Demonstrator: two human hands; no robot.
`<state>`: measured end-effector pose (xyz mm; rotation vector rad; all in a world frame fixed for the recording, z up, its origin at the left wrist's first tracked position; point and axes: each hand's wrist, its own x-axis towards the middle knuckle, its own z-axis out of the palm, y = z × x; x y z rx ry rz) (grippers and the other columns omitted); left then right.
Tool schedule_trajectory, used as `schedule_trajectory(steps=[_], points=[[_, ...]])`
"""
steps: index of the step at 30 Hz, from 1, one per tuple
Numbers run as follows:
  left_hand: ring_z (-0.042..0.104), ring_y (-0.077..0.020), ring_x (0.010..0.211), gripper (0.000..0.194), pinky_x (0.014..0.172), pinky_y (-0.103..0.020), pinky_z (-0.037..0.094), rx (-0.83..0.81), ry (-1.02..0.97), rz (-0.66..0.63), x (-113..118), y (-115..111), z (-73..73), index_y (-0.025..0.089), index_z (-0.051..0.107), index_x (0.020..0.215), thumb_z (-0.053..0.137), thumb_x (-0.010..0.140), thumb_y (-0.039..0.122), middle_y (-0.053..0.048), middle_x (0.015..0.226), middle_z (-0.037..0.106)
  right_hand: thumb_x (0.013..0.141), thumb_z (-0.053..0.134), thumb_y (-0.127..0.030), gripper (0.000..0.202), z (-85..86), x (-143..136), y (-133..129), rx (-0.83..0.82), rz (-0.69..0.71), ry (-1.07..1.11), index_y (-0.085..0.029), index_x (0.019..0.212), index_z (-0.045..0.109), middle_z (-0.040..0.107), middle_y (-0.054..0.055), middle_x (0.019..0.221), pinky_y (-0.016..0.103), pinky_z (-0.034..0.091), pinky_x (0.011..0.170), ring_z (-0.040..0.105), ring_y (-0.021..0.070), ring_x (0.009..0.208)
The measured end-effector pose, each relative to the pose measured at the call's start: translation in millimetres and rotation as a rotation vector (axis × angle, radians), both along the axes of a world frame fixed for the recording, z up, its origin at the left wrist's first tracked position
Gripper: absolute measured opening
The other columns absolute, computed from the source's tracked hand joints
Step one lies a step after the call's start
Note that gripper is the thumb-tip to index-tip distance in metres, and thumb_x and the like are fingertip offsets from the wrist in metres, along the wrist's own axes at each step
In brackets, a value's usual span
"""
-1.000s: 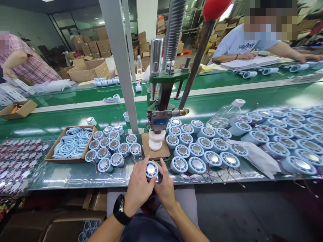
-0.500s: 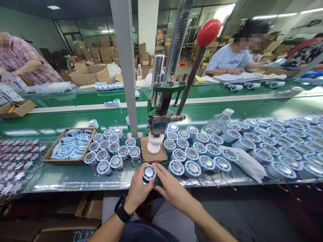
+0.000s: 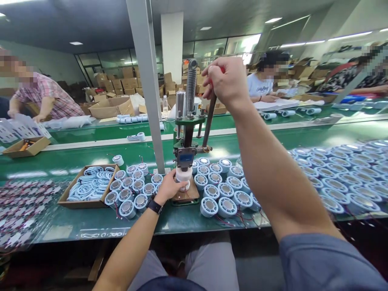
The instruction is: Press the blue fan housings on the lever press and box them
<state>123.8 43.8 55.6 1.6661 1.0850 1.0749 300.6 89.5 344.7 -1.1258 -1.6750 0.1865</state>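
Raised since the earlier frame, the right hand (image 3: 228, 79) is wrapped round the knob (image 3: 223, 70) of the lever (image 3: 210, 122). The left hand (image 3: 168, 187) has moved forward, curled against the white head (image 3: 183, 174) of the press (image 3: 185, 155); I cannot tell what it pinches. Blue parts (image 3: 227, 207) crowd the desk (image 3: 178, 221) either side of the press.

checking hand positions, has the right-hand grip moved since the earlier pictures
Yes: against the grey post, the right-hand grip has moved up and rightward, from in front of the press to the top of its lever.
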Motion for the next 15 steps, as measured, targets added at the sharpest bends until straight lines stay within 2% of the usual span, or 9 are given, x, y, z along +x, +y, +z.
schedule_trajectory(steps=[3, 5, 7, 8, 10, 12, 13, 14, 15], points=[[0.065, -0.0255, 0.108, 0.049, 0.100, -0.040, 0.049, -0.037, -0.044, -0.104, 3.3, 8.0, -6.3, 0.013, 0.062, 0.118, 0.077, 0.072, 0.016, -0.011, 0.118, 0.069, 0.088, 0.022, -0.024, 0.057, 10.2, 0.3, 3.0, -0.058, -0.002, -0.030, 0.016, 0.102, 0.060, 0.059, -0.002, 0.073, 0.015, 0.044, 0.065, 0.062, 0.0004, 0.055], [0.065, -0.0257, 0.108, 0.051, 0.100, -0.041, 0.050, -0.054, -0.039, -0.130, 1.8, 8.1, -8.9, 0.013, 0.061, 0.119, 0.077, 0.071, 0.017, -0.010, 0.118, 0.070, 0.091, 0.023, -0.021, 0.053, 17.6, 2.9, -5.9, -0.066, -0.029, -0.015, 0.010, 0.105, 0.063, 0.060, -0.002, 0.075, 0.018, 0.044, 0.068, 0.065, 0.0023, 0.059], [0.063, -0.0261, 0.112, 0.060, 0.103, -0.042, 0.048, -0.054, -0.039, -0.144, -0.5, 5.8, -10.3, 0.014, 0.058, 0.126, 0.079, 0.069, 0.017, -0.011, 0.122, 0.067, 0.094, 0.029, -0.016, 0.043, 11.4, 6.0, -31.8, -0.006, -0.051, 0.017, 0.000, 0.110, 0.066, 0.062, -0.003, 0.079, 0.017, 0.047, 0.069, 0.067, 0.0034, 0.064], [0.062, -0.0266, 0.115, 0.067, 0.104, -0.042, 0.047, -0.047, -0.035, -0.143, -1.5, 4.1, -10.6, 0.015, 0.055, 0.130, 0.081, 0.068, 0.017, -0.011, 0.125, 0.066, 0.095, 0.034, -0.015, 0.038, -1.6, 7.0, -52.2, 0.065, -0.046, 0.015, -0.004, 0.109, 0.067, 0.063, -0.002, 0.081, 0.017, 0.049, 0.069, 0.068, 0.0046, 0.068], [0.059, -0.0277, 0.120, 0.080, 0.106, -0.043, 0.045, -0.022, -0.019, -0.124, -3.0, 0.5, -11.1, 0.016, 0.048, 0.137, 0.082, 0.065, 0.015, -0.012, 0.132, 0.061, 0.095, 0.042, -0.016, 0.031, -52.5, 6.2, -103.6, 0.310, -0.010, -0.033, -0.010, 0.103, 0.071, 0.066, 0.000, 0.087, 0.019, 0.053, 0.072, 0.068, 0.0079, 0.079], [0.057, -0.0289, 0.123, 0.084, 0.108, -0.044, 0.044, 0.003, 0.000, -0.095, -4.0, -3.1, -12.0, 0.018, 0.044, 0.141, 0.081, 0.065, 0.015, -0.013, 0.134, 0.059, 0.092, 0.053, -0.017, 0.018, -130.0, 2.2, -155.8, 0.558, -0.094, -0.068, -0.020, 0.099, 0.070, 0.068, 0.002, 0.098, 0.030, 0.056, 0.085, 0.067, 0.0149, 0.096], [0.056, -0.0298, 0.124, 0.086, 0.109, -0.045, 0.043, 0.007, 0.013, -0.079, -4.4, -4.8, -12.6, 0.018, 0.043, 0.142, 0.081, 0.065, 0.015, -0.014, 0.135, 0.059, 0.092, 0.051, -0.016, 0.019, -171.2, -0.2, -177.3, 0.661, -0.136, -0.050, -0.022, 0.099, 0.069, 0.067, 0.003, 0.101, 0.037, 0.055, 0.091, 0.067, 0.0179, 0.099], [0.055, -0.0309, 0.126, 0.088, 0.110, -0.046, 0.042, 0.005, 0.032, -0.062, -4.7, -6.5, -13.2, 0.018, 0.041, 0.144, 0.082, 0.065, 0.016, -0.015, 0.136, 0.058, 0.093, 0.046, -0.014, 0.024, -208.1, -2.1, -194.1, 0.709, -0.130, -0.019, -0.025, 0.097, 0.067, 0.064, 0.002, 0.095, 0.041, 0.054, 0.093, 0.066, 0.0168, 0.094], [0.053, -0.0323, 0.129, 0.090, 0.112, -0.048, 0.040, 0.002, 0.061, -0.042, -4.8, -8.5, -13.7, 0.017, 0.039, 0.145, 0.082, 0.066, 0.018, -0.016, 0.138, 0.056, 0.090, 0.049, -0.011, 0.023, -236.6, -3.1, -205.8, 0.645, -0.158, -0.038, -0.025, 0.094, 0.067, 0.060, 0.002, 0.089, 0.040, 0.054, 0.091, 0.066, 0.0169, 0.092]])
